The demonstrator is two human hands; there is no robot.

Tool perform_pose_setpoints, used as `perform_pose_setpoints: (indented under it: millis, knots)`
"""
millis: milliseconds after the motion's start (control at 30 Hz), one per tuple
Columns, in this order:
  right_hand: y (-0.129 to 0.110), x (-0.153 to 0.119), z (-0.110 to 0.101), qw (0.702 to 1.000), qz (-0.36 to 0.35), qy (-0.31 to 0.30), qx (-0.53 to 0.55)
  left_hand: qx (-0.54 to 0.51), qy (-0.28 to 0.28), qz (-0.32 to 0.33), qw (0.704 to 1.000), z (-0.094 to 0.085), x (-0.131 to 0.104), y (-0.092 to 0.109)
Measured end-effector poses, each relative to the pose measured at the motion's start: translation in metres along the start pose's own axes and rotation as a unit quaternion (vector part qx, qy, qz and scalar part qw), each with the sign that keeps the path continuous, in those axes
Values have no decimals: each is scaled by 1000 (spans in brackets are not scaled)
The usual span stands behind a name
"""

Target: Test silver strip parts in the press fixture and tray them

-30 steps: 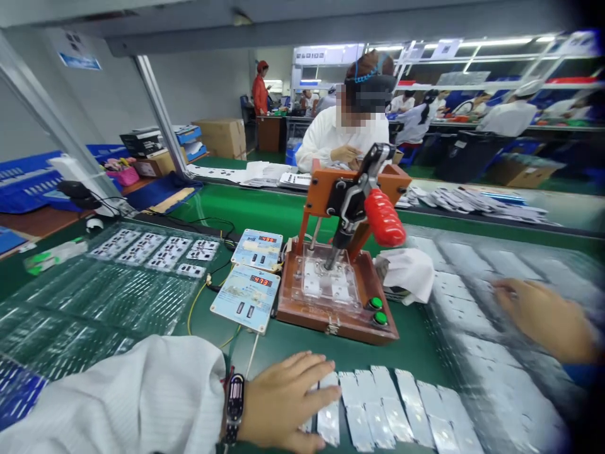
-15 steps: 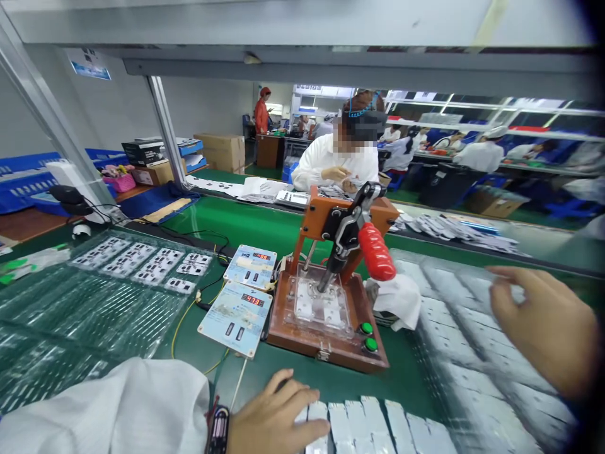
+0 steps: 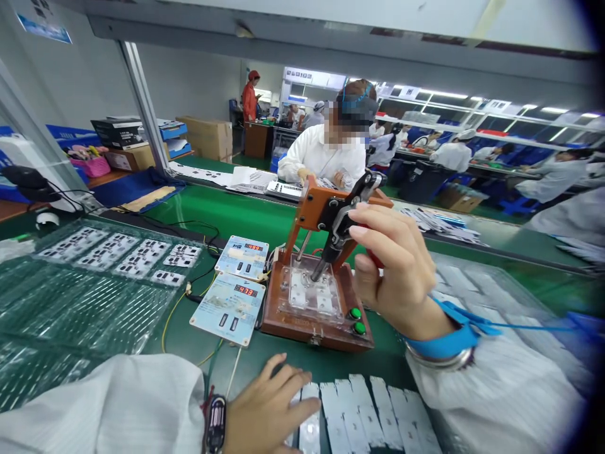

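An orange and brown clamp fixture [image 3: 309, 315] stands on the green table, its clear plate pressed on by a black-tipped rod. My right hand [image 3: 394, 265] is curled around the red lever handle, which it mostly hides. My left hand [image 3: 274, 403] lies with fingers spread at the left end of a row of white flat pieces [image 3: 359, 410], its fingertips touching the leftmost ones. Left of the fixture are two light blue meter boards [image 3: 228, 309] with red digits. Two green buttons [image 3: 359, 328] sit on the fixture's right front corner.
Plastic trays with small black-and-white parts [image 3: 142, 257] lie at the left. Another tray of white pieces [image 3: 472, 284] is at the right, partly behind my right arm. A person [image 3: 326, 151] sits across the green belt. A metal shelf beam [image 3: 302, 38] runs overhead.
My right hand has moved left from above the right tray and closed on the red handle. The view has shifted a little; my left hand stays by the white pieces.
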State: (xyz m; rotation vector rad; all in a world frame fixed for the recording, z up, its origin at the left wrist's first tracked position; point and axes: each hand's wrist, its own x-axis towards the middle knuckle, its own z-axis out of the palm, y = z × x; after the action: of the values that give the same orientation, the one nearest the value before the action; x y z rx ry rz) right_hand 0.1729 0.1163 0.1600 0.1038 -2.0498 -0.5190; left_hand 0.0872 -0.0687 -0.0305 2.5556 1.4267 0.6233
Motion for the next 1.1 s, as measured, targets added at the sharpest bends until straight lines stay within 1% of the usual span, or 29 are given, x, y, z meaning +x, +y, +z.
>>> perform_pose_setpoints:
  millis: [67, 233, 367, 400, 533, 567, 633, 700, 800, 900, 1000, 1100]
  knots:
    - [3, -1, 3, 1000, -21, 8, -9, -3, -3, -4, 1000, -1, 0, 1]
    - [6, -1, 3, 999, -28, 9, -27, 0, 21, -5, 1000, -4, 0, 2]
    - [5, 9, 0, 999, -37, 31, -20, 4, 27, 2, 1000, -5, -1, 2]
    - [4, 15, -1, 999, -21, 44, -20, 3, 23, 3, 1000, -5, -1, 1]
    - [2, 38, -2, 989, 95, 117, 6, -14, 4, 4, 1000, -4, -2, 0]
    - [1, 42, -1, 985, 117, 125, 17, -18, 0, 3, 1000, -4, -2, 0]
    - [-1, 47, 0, 981, 139, 130, 33, -22, -4, 4, 1000, -5, -3, -1]
    - [-2, 49, 0, 980, 156, 119, 26, -20, -5, 8, 1000, -5, -3, -2]
    - [-3, 57, -6, 980, 176, 91, 20, -15, 4, 13, 1000, -5, -4, -2]
    - [3, 73, -15, 972, 218, 54, 64, -22, 1, 11, 1000, -5, -4, -2]
    - [12, 89, -23, 961, 243, 19, 127, -25, 1, 10, 1000, -8, -3, -2]
    - [18, 99, -27, 950, 278, -28, 139, -8, 26, 40, 999, -18, 2, -5]
